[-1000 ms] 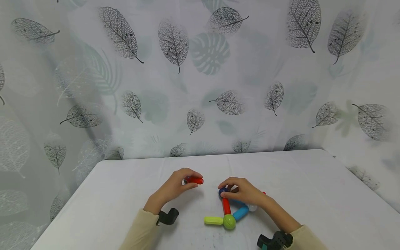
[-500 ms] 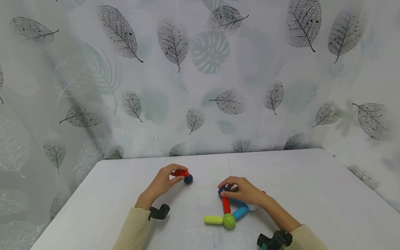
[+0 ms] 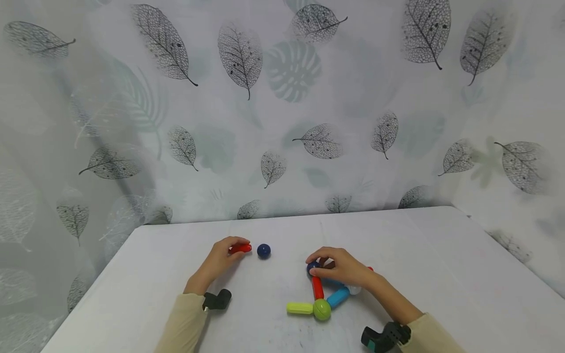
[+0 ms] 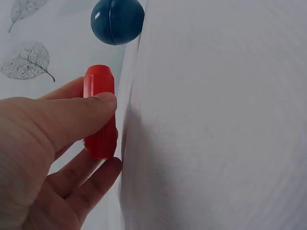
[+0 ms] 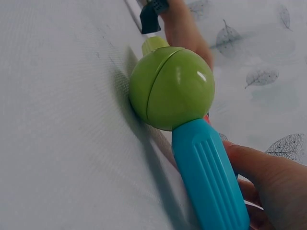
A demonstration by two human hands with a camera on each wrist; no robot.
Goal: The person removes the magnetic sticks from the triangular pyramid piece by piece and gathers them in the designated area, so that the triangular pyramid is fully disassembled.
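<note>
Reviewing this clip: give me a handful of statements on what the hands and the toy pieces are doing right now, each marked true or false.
1. The left hand pinches a red rod. True.
2. The dark blue ball is stuck to that red rod's end. False: a gap shows between them, and the ball lies alone on the table.
3. The green ball joins a yellow rod and a light blue rod. True.
4. The right hand is lifted clear of the assembly. False: it rests on the assembly's far end.
5. The yellow rod stands upright. False: it lies flat on the table.
</note>
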